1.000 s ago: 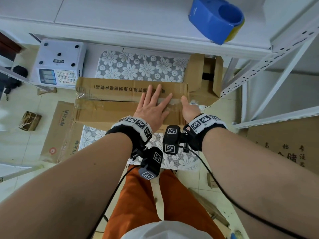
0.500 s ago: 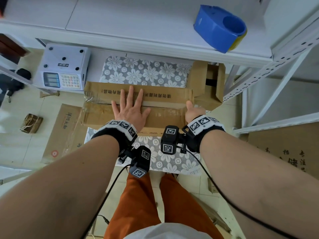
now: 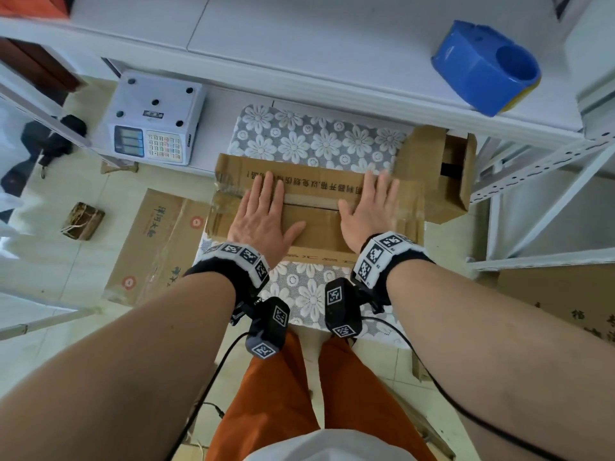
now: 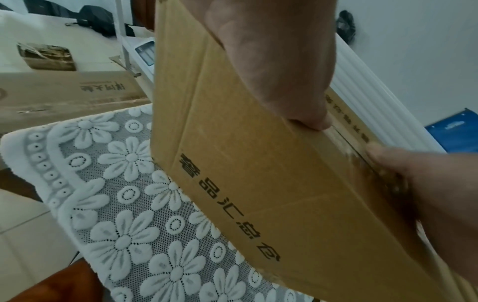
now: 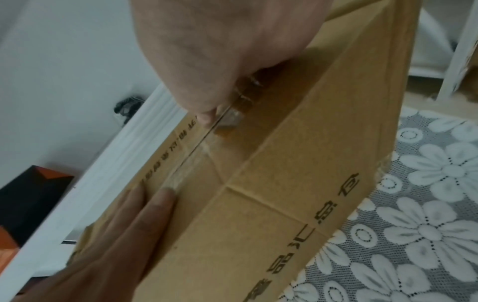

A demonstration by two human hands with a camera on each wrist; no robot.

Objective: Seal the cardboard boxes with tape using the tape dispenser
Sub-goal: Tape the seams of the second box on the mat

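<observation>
A long brown cardboard box [image 3: 316, 224] lies on a flower-patterned mat [image 3: 309, 141], its top flaps closed, with clear tape along the centre seam. My left hand [image 3: 263, 214] lies flat on the left half of the top, fingers straight across the seam. My right hand [image 3: 369, 207] lies flat on the right half the same way. The left wrist view has the left hand [image 4: 279, 61] and the right hand [image 4: 426, 194] on the box [image 4: 258, 183]. The blue tape dispenser [image 3: 482, 66] stands on the white shelf at the upper right, out of both hands.
A white weighing scale [image 3: 156, 121] sits on the lower shelf at the left. An open cardboard box [image 3: 446, 174] stands just right of the task box. Flat cardboard [image 3: 159, 241] lies on the floor at the left. White metal shelf posts [image 3: 532, 181] rise at the right.
My left hand slid left along the taped seam. My right hand left the box's right end and now lies flat on its top.
</observation>
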